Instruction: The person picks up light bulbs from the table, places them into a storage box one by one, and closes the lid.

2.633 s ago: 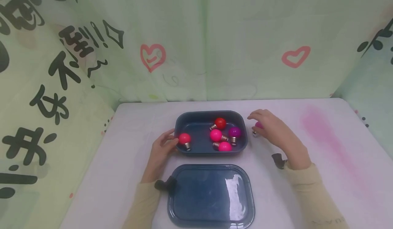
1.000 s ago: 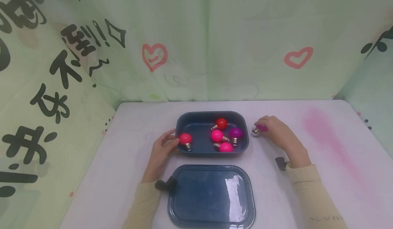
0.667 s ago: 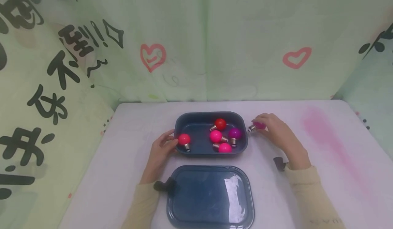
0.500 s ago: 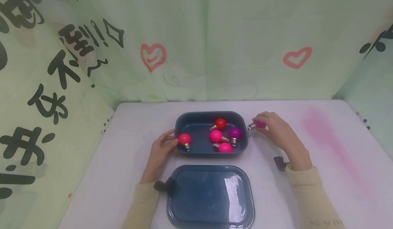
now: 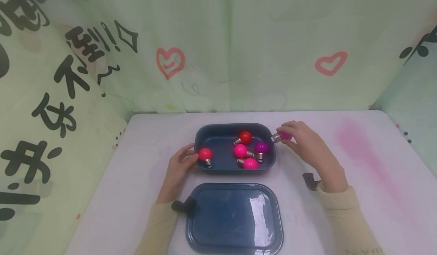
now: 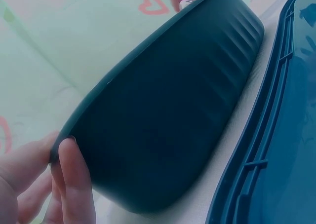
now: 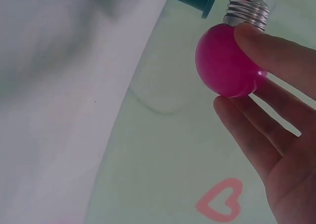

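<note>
In the head view my right hand (image 5: 305, 145) pinches a magenta light bulb (image 5: 285, 135) just off the right end of a dark blue box. The bulb's silver screw base points left toward the rim; the right wrist view shows thumb and fingers around the magenta globe (image 7: 222, 61). My left hand (image 5: 179, 167) holds the left end of the box (image 5: 218, 168), thumb and fingers on either side of its rim (image 6: 79, 116). Inside lie a coral-red bulb (image 5: 205, 154) at the left, and a red bulb (image 5: 245, 137), a purple bulb (image 5: 261, 147) and two pink bulbs (image 5: 240, 151) at the right.
A dark blue translucent lid (image 5: 228, 221) lies flat on the white table (image 5: 106, 209) in front of the box. Behind the table hangs a pale green curtain (image 5: 259, 57) with hearts drawn on it. A pink stain (image 5: 362, 148) marks the table's right side.
My right hand has picked the magenta bulb up from the table and moved it up and left to the box's right rim. My left hand has stayed at the box.
</note>
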`<state>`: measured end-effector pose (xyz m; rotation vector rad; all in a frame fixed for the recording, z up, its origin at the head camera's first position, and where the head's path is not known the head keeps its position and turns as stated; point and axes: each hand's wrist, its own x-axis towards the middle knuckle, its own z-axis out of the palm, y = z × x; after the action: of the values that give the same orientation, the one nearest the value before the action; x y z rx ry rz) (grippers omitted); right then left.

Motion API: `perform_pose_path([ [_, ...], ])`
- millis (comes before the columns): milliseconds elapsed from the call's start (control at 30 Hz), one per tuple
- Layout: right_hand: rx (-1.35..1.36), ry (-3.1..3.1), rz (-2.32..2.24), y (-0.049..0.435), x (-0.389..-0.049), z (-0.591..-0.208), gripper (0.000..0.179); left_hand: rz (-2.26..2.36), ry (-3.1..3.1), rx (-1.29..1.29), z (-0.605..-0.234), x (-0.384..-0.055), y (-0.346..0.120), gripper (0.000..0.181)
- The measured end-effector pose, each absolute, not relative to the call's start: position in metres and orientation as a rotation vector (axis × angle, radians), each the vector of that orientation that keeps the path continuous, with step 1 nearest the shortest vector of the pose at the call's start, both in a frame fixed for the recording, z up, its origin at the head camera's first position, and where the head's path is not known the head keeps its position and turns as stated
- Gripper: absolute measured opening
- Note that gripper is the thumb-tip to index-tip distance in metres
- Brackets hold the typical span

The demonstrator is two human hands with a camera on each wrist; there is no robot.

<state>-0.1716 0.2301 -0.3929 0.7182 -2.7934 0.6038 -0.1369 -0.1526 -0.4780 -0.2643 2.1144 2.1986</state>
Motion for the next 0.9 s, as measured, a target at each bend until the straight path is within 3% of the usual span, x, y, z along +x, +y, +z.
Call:
perform_pose_path([
  [900, 0.844, -2.849, 0.621, 0.179, -0.162, -0.39, 0.044, 2.191, 2.14, -0.288, -0.476, -0.136, -0.15, 0.046],
])
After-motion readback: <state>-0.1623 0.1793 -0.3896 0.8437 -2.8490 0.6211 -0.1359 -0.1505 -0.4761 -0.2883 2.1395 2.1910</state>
